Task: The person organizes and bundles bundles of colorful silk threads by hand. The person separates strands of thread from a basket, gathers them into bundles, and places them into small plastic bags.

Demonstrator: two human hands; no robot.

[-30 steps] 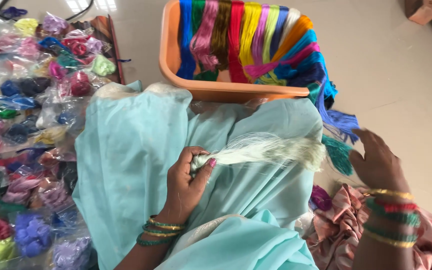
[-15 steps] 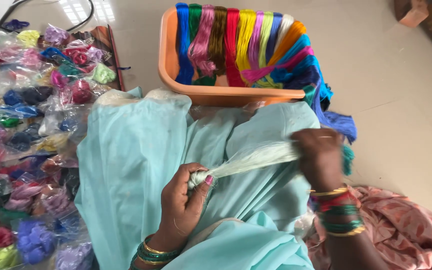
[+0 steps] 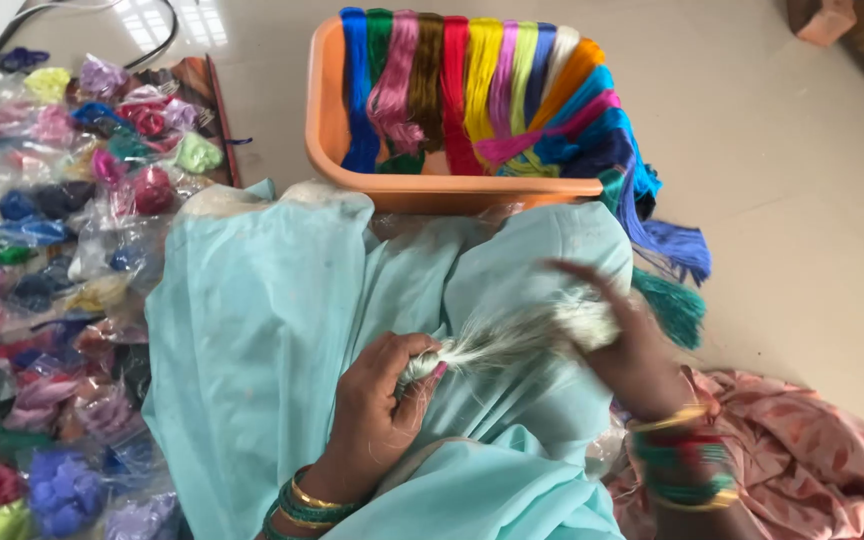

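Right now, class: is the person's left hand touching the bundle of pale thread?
Touching. The head view shows the left hand closed around one end of the pale thread bundle, with the fingers wrapped over it.

You've got bright, even daylight; window glare on the far-left floor (image 3: 157, 22), and your right hand (image 3: 632, 350) is motion-blurred.

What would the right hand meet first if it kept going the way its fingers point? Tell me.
The right hand, blurred, points up and left over the pale thread bundle. Going on, it would likely cross the light blue cloth first, then the orange tub; depth is unclear.
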